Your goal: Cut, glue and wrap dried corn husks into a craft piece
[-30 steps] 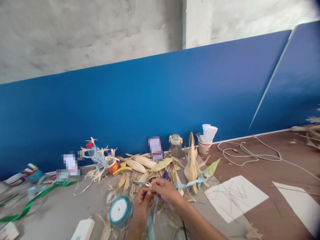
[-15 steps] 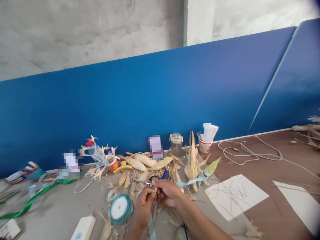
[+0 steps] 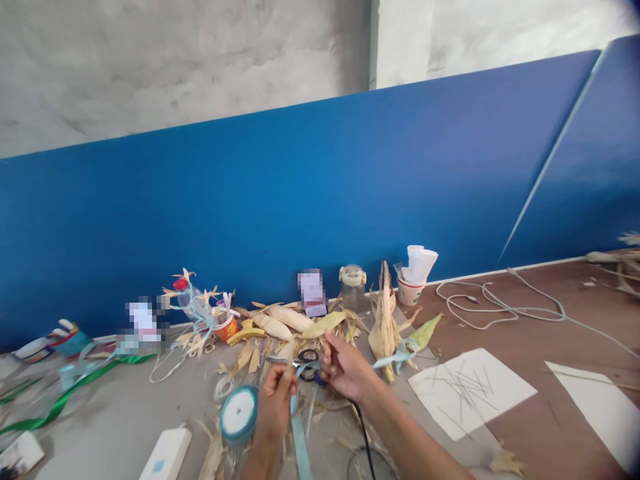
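Observation:
My left hand is closed, with thumb and fingertips pinching a narrow pale corn husk strip that pokes up above them. A light-blue ribbon hangs down beside this hand, and a stretch of it runs across to my right hand. The fingers of that hand are curled around the ribbon, thumb raised. Behind the hands lie scissors with black handles, partly covered. A dark blue tool, mostly hidden, shows under my right hand, near a black cord. Left of my left hand is a ribbon spool.
Corn husks lie scattered behind the hands. Further back stand a phone, a clear jar, a husk bundle and a paper cup. Thin sticks lie on white paper at right. A white box is front left.
My hands, together before, have moved apart: the left slightly left, the right up and to the right. A stretch of ribbon now shows between them.

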`<state>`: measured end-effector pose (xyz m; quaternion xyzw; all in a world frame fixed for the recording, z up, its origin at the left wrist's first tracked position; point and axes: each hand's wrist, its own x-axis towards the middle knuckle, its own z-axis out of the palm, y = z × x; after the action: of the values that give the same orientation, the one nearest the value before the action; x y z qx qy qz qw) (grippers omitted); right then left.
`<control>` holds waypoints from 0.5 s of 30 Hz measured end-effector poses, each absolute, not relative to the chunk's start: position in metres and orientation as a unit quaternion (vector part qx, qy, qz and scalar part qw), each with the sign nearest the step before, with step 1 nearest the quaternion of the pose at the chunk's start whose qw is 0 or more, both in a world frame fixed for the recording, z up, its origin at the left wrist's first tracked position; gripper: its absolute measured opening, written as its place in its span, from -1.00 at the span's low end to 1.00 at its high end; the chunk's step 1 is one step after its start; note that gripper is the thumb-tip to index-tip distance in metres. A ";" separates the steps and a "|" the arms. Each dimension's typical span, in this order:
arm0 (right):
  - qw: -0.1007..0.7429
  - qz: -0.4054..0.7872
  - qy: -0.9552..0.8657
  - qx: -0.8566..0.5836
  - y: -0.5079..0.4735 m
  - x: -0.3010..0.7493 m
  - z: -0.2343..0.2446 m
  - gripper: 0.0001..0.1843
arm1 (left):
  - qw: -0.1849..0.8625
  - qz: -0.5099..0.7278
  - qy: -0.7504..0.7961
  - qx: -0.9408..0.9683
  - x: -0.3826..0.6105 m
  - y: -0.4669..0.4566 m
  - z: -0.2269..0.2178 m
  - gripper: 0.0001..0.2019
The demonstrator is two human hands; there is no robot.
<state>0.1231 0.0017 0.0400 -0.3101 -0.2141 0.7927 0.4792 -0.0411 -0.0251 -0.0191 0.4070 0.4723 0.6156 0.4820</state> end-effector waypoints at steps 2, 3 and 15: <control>0.505 0.742 -0.290 -0.333 0.001 0.127 0.044 -0.60 | 0.499 0.646 0.445 0.367 -0.047 -0.022 -0.016 -0.69; 0.514 0.707 -0.333 -0.353 0.000 0.129 0.045 -0.65 | 0.505 0.654 0.434 0.358 -0.049 -0.021 -0.015 -0.70; 0.424 0.378 -0.647 -0.508 0.008 0.142 0.060 -0.78 | 0.505 0.729 0.363 0.285 -0.056 -0.015 -0.009 -0.72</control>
<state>0.1424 0.0076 0.0601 -0.5079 -0.6472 0.3785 0.4243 -0.0564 -0.0152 -0.0091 0.2854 0.3630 0.7293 0.5048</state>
